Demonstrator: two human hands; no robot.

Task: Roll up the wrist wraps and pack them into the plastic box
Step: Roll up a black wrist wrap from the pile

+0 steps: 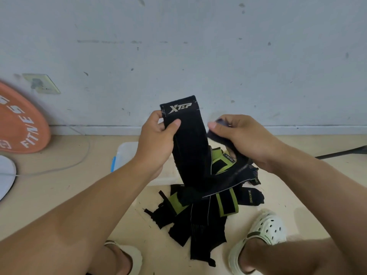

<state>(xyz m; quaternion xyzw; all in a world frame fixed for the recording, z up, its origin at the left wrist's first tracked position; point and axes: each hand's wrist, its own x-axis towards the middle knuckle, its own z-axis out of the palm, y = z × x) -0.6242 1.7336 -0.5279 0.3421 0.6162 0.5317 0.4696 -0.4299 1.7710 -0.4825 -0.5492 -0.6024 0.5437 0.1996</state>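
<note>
Head view: the task looks to be at its start. On the beige floor, a loose heap of black and lime-green fabric wrist wraps lies unrolled between the person's feet, straps splayed in every direction; none in it is rolled that I can see. Just beyond the heap, to its far left, sits the clear plastic box with a blue clip, largely hidden behind the left forearm, so its contents cannot be judged, though no roll shows in the visible part. Everything therefore appears left to do: rolling each wrap and packing it.

One long black wrist wrap with a white XTEP logo is held up above the heap, near the far wall. It hangs in a limp loop, its logo end upright at the top, its lower bend drooping onto the pile. It is flat, woven and soft, with frayed edges at the top.

The left hand pinches the wrap just below the logo, thumb on the front face. The right hand grips the wrap's other end, fingers curled round the dark fabric; that end is blurred.
</note>
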